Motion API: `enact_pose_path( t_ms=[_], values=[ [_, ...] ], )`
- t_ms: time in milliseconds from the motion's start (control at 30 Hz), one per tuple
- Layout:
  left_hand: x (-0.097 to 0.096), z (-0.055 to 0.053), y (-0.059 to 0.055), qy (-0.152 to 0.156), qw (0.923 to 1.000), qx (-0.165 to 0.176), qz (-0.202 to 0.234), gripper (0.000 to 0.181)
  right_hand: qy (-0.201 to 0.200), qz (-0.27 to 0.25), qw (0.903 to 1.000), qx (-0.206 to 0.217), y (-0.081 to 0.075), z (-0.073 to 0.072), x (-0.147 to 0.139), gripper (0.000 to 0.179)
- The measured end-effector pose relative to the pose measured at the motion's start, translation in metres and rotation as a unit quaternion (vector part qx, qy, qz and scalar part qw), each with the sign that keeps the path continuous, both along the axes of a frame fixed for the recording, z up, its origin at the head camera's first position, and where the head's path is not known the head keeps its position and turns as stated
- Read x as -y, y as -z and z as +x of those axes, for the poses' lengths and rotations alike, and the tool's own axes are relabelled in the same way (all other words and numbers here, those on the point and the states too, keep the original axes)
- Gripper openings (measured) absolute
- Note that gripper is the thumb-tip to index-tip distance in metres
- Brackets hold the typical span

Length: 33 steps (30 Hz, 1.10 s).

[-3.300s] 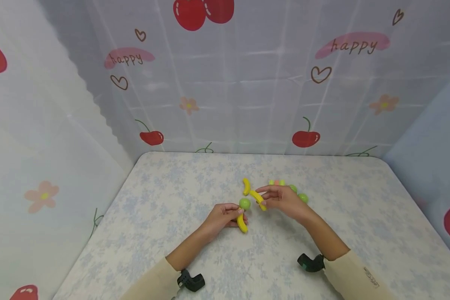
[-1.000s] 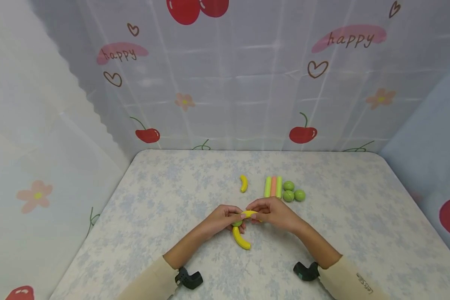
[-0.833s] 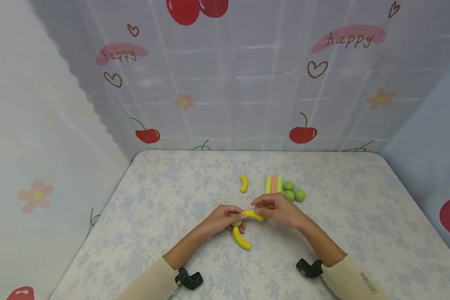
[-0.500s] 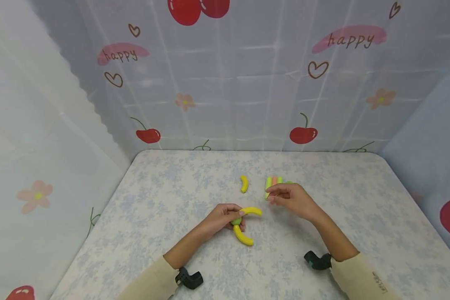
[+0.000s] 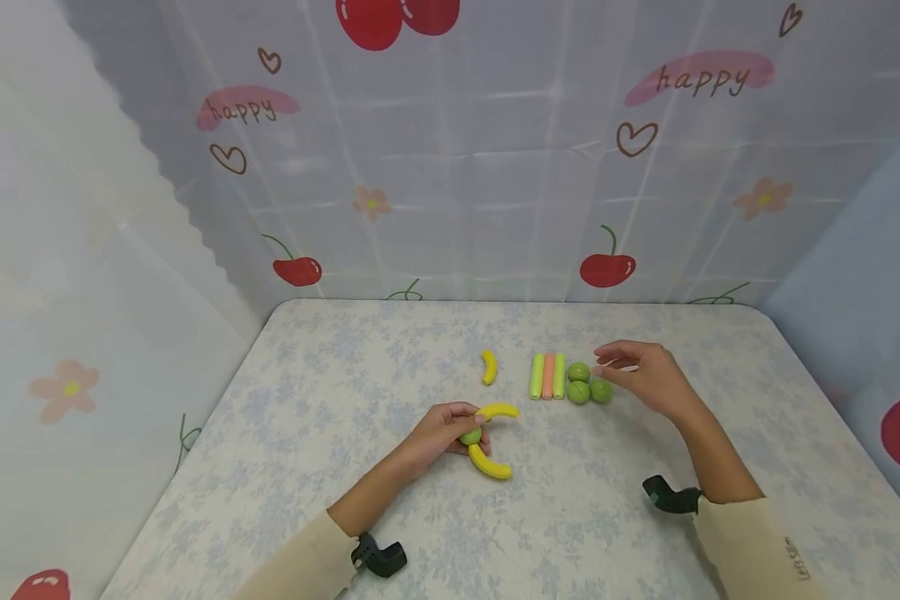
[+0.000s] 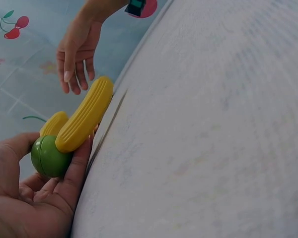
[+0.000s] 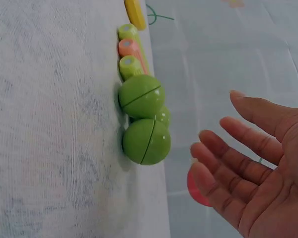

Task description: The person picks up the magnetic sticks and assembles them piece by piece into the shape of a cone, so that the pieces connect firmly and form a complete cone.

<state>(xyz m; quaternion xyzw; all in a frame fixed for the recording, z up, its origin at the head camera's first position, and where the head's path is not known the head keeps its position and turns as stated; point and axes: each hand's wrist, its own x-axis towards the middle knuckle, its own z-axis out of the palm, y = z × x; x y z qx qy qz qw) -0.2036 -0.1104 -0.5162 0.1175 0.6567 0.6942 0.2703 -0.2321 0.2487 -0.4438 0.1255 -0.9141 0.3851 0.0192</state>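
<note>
Yellow ribbed curved pieces [image 5: 492,437], two, plugged into green ball [image 5: 470,436], forming open arc on table [image 5: 330,400] near centre. Left hand [image 5: 438,433] gripping ball, fingers curled round it. Loose yellow piece [image 5: 488,367] beyond. Green-orange-green sticks [image 5: 547,376] side by side, three green balls [image 5: 589,384] touching them. Right hand [image 5: 645,377] hovering just right of balls, fingers relaxed, slightly spread, holding nothing. Half second ago right hand over sticks; since shifted right past balls.

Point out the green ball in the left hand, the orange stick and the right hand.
green ball [image 6: 49,156], left wrist view, its front.
orange stick [image 5: 547,376], head view, mid-length.
right hand [image 5: 645,375], head view, its back.
</note>
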Motion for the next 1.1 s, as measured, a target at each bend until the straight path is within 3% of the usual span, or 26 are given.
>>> enact_pose_path(
  t_ms=[267, 400, 667, 1100],
  values=[
    [0.0, 0.0, -0.001, -0.01, 0.9999, 0.003, 0.006, 0.038, -0.011, 0.04, 0.9943, 0.098, 0.009, -0.005, -0.01, 0.039],
    [0.001, 0.0, -0.001, -0.013, 0.9999, 0.004, 0.004, 0.038, -0.017, 0.054, 0.9923, 0.11, 0.015, -0.007, -0.006, 0.035],
    [0.0, -0.001, 0.001, -0.02, 0.9997, 0.012, 0.001, 0.038, 0.003, 0.079, 0.9924, 0.094, 0.021, -0.009, -0.007, 0.035],
    [0.001, -0.001, 0.0, -0.025, 0.9995, 0.016, 0.01, 0.041, 0.016, 0.052, 0.9982, 0.026, 0.003, -0.001, 0.002, 0.036]
  ],
)
